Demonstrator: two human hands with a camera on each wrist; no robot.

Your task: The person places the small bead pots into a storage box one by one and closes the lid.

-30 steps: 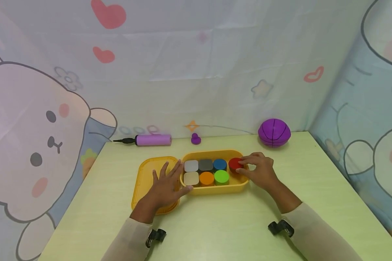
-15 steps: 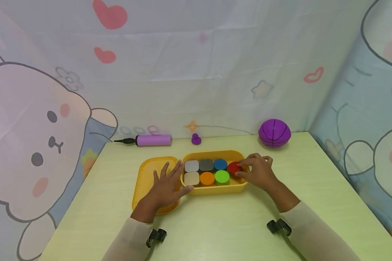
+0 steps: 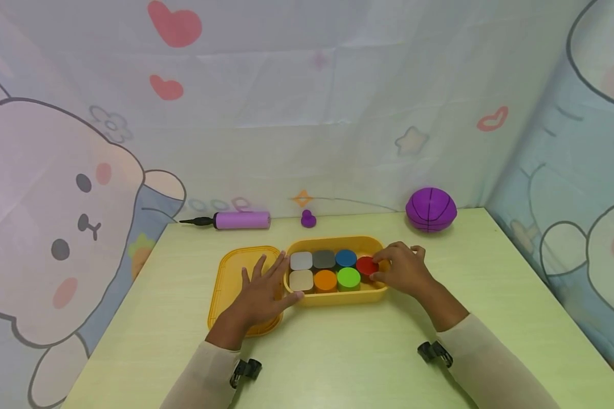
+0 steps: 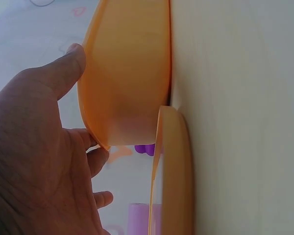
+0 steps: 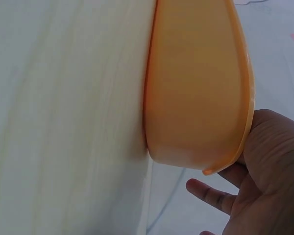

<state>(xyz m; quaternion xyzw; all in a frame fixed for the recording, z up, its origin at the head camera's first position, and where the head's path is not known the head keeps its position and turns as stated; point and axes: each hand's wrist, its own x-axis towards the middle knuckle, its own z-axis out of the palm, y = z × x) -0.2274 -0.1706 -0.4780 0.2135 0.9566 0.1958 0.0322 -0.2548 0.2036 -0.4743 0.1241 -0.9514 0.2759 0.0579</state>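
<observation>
In the head view a yellow box stands mid-table, with rounded ends and several block-like pieces in two rows. My right hand reaches over its right end and pinches a red cylinder between thumb and fingers, beside the lime green cylinder and blue cylinder. At the left end my left hand, fingers spread, touches the rim. From the left wrist, thumb and fingertips meet the rim of the box. The box wall hides the red cylinder from the right wrist.
A yellow lid lies flat left of the box, partly under the left hand. Along the back edge are a lilac hand pump, a small purple knobbed piece and a purple ball. A printed cloth hangs behind.
The red cylinder has shifted slightly left and toward me inside the box, with my right hand following. The left hand keeps its place at the rim.
</observation>
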